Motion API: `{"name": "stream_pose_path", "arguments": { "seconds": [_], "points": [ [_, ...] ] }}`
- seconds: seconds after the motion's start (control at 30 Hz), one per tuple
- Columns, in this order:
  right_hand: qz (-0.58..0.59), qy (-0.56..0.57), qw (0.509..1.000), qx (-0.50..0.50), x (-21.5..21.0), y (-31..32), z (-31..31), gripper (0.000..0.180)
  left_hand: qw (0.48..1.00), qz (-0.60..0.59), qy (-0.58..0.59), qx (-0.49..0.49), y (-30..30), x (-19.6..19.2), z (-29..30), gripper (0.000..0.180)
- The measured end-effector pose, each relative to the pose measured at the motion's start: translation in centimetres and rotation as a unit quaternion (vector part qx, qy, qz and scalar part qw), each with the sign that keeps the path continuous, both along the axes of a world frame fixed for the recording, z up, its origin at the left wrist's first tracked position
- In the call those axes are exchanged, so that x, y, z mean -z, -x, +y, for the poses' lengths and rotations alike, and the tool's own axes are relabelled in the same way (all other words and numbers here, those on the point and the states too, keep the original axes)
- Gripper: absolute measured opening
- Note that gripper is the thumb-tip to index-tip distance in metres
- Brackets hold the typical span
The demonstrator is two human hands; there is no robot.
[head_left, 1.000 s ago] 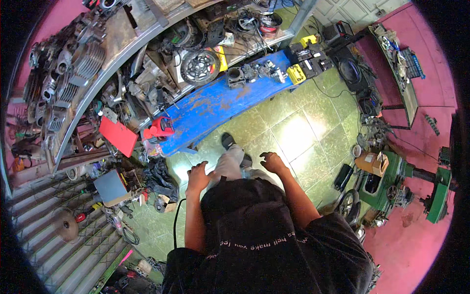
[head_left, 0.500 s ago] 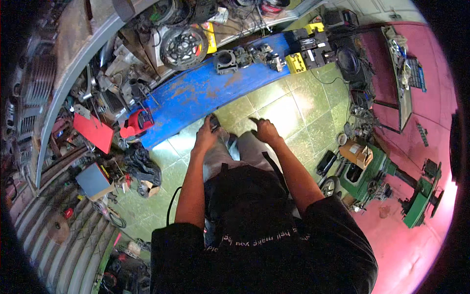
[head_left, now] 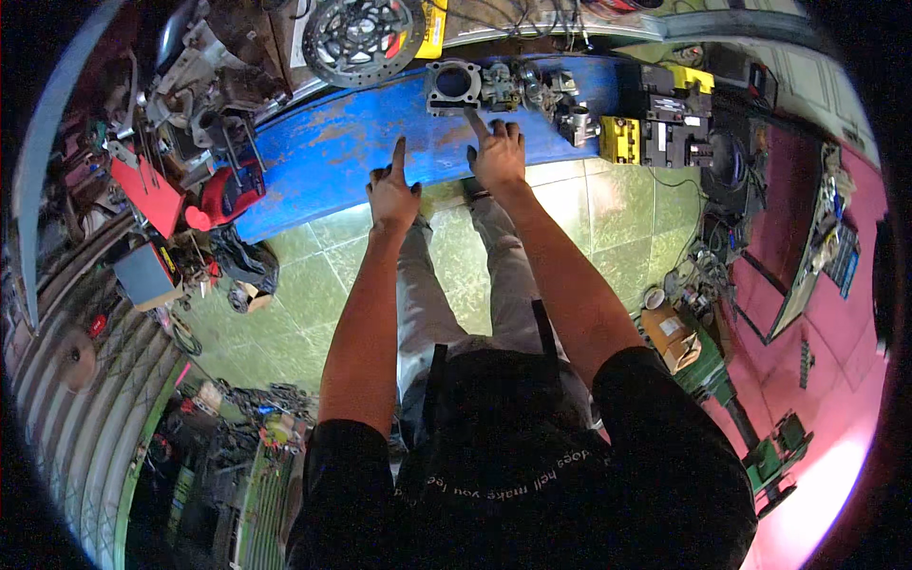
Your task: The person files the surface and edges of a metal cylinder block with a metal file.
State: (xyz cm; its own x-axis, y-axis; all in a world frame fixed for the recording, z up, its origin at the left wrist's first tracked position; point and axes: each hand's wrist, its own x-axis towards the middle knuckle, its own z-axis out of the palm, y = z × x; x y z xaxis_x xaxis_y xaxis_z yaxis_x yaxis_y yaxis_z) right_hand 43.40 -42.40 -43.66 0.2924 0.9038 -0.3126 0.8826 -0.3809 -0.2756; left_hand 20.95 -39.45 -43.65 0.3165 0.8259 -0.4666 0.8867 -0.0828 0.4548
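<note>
Right hand (head_left: 499,161) is hovering over the blue bench (head_left: 332,157), index finger extending, other fingers standing loosely apart. Its fingertip is ending just beside the near edge of a squarish metal block (head_left: 456,100); contact cannot be told. Block is lying on the bench's far side, bore facing up, inside of the bore too dark to read. Left hand (head_left: 394,201) is hanging near the bench's front edge, index pointing out, thumb apart, grip loose; whether the tip is meeting the surface cannot be told. A perforated disc (head_left: 361,43) is running off the upper edge. Metal fittings (head_left: 537,87) right of the block are crowding together, outlines hard to separate. A dark shoe (head_left: 473,188) is showing only partly beside the right wrist. Lower-left clutter is sinking into shadow.

Containers: cardboard box (head_left: 671,334), right side, is sitting with flaps raised, contents hard to make out. Black plastic bag (head_left: 245,256) is slumping left of the bench, contents hidden. Red jug (head_left: 228,195) is resting at the bench's left end, what it is holding not visible
</note>
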Motion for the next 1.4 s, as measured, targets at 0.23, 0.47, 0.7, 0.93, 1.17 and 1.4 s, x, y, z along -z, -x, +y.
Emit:
{"name": "stream_pose_path", "arguments": {
  "seconds": [0.23, 0.47, 0.7, 0.93, 1.17, 1.4],
  "points": [
    [-0.019, -0.061, 0.995, -0.071, 2.9, -2.3, 3.1, 0.081, 0.99, 0.086, -0.099, 0.042, -8.7, 1.9, 3.6, 0.117],
    [-0.009, -0.09, 0.994, -0.067, 4.3, -1.9, 3.9, 0.05, 0.985, 0.086, -0.135, 0.066, -11.2, 3.7, 4.9, 0.077],
    [-0.004, -0.083, 0.987, -0.135, 4.3, -0.7, 0.6, 0.05, 0.969, 0.095, -0.228, 0.018, -8.9, 4.7, 0.0, 0.038],
    [0.035, -0.02, 0.981, -0.189, 1.0, 1.0, -3.5, 0.053, 0.988, 0.009, -0.152, -0.039, -5.6, 2.2, -5.0, 0.048],
    [0.06, -0.064, 0.971, -0.221, -4.7, 4.6, -5.7, 0.055, 0.977, -0.027, -0.181, -0.106, -0.9, -5.1, -6.9, 0.031],
    [0.071, -0.094, 0.962, -0.245, -14.2, 9.5, -3.9, 0.052, 0.973, -0.051, -0.185, -0.126, 4.9, -13.5, -6.5, 0.04]
  ]
}}
